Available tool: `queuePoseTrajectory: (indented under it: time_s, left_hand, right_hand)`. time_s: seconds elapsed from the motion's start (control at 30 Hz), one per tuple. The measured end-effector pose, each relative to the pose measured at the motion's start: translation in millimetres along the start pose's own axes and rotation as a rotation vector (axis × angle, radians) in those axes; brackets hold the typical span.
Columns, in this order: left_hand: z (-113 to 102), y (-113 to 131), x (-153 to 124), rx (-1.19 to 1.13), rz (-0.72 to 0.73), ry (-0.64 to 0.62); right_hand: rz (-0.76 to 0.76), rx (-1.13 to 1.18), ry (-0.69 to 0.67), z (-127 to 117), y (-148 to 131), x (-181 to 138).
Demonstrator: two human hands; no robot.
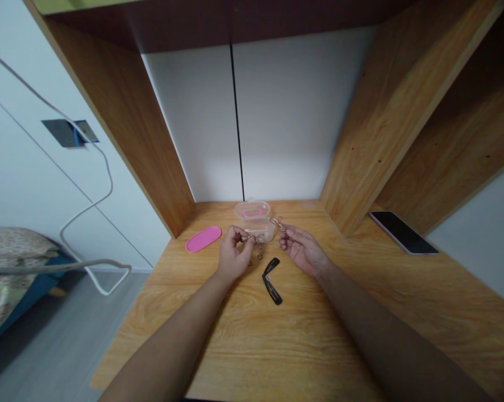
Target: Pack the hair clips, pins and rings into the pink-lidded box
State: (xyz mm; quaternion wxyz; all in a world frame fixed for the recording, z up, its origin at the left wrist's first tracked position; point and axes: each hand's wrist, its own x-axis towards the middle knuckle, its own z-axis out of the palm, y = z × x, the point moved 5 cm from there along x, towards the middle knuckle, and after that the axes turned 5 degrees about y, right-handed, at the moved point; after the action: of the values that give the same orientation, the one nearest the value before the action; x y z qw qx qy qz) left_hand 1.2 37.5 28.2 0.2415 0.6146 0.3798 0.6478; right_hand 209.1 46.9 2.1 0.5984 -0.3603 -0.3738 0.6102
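My left hand [234, 254] is closed in a pinch on a small metal hair clip [252, 239] just above the wooden desk [277, 340]. My right hand [302, 248] pinches another small metal clip [277, 223] between thumb and fingers, palm turned up. A clear plastic box [254, 219] stands just behind both hands. Two black snap clips [272, 279] lie on the desk between my wrists. A few tiny clips [259, 255] lie near the left hand.
A pink oval lid [204, 238] lies left of the box. A dark phone [403, 231] rests on the right side of the desk. Wooden shelf walls rise on both sides. A white cable [88, 212] hangs at the left, over the floor.
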Motion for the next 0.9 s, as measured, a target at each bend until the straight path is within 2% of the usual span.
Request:
queuePoseTrajectory:
  time_s: [0.13,0.27,0.47,0.7,0.9]
  left_hand:
    - [3,-6,-2,-0.042,-0.05,-0.015]
    - [7,-12,-2,-0.064,-0.121,-0.069]
    - [15,-19,-4,-0.171,-0.229,-0.172]
    - [26,-19,-14,-0.353,-0.378,-0.341]
    - [27,-18,-15,-0.428,-0.416,-0.342]
  right_hand:
    - [0.03,0.035,-0.034,6,3,-2]
    - [0.015,0.047,-0.008,6,5,-1]
    - [-0.002,-0.004,0.023,7,11,0]
    - [-0.003,-0.058,-0.024,15,12,-4]
    - [0.008,-0.059,-0.056,19,10,-9]
